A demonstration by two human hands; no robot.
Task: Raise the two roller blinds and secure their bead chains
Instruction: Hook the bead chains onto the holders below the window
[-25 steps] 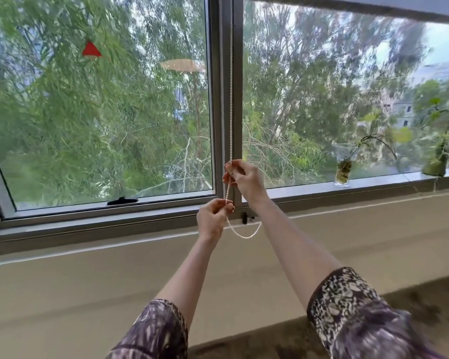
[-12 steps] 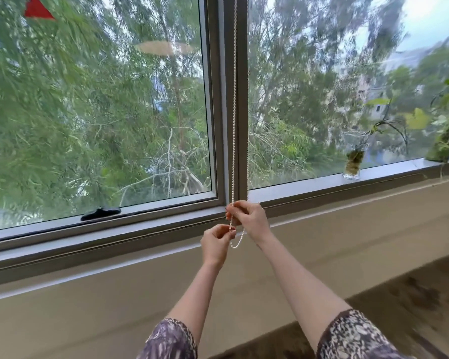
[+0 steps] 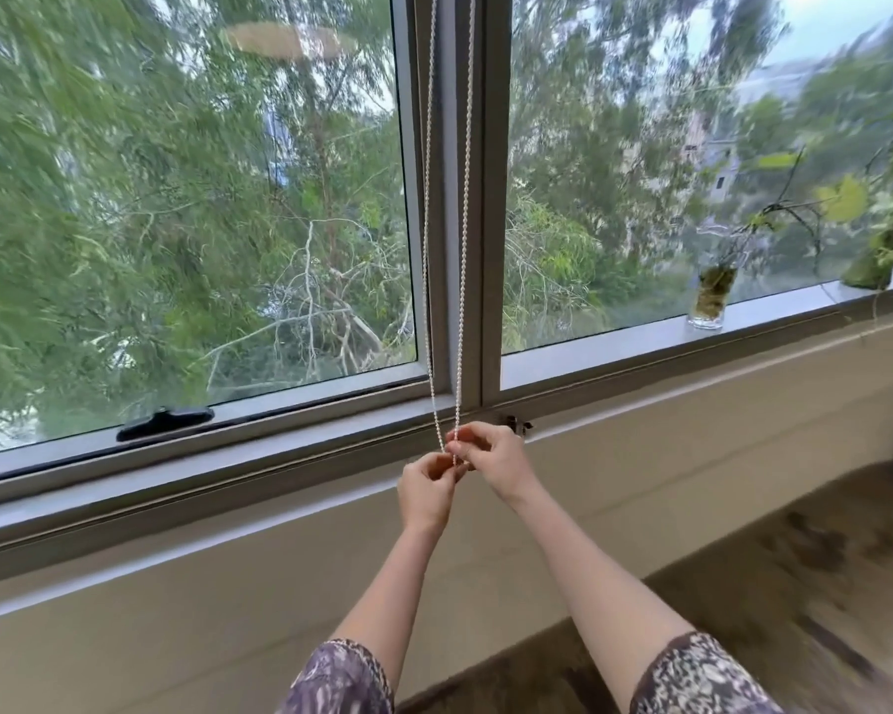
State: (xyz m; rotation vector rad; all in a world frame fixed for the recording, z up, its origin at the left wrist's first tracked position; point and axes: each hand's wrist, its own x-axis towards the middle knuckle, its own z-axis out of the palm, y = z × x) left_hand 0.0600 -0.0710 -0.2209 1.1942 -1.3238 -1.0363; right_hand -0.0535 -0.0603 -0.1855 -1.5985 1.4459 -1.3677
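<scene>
Pinching the bead chain (image 3: 464, 224) at frame centre, left hand (image 3: 426, 492) and right hand (image 3: 496, 458) meet below the grey window frame (image 3: 455, 301); beige wall (image 3: 176, 610) beneath.

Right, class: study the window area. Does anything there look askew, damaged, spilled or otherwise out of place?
Nothing stands out. The bead chain hangs straight down the window frame into both hands, left hand and right hand. The glass jar stands upright on the sill, nothing spilled.
</scene>
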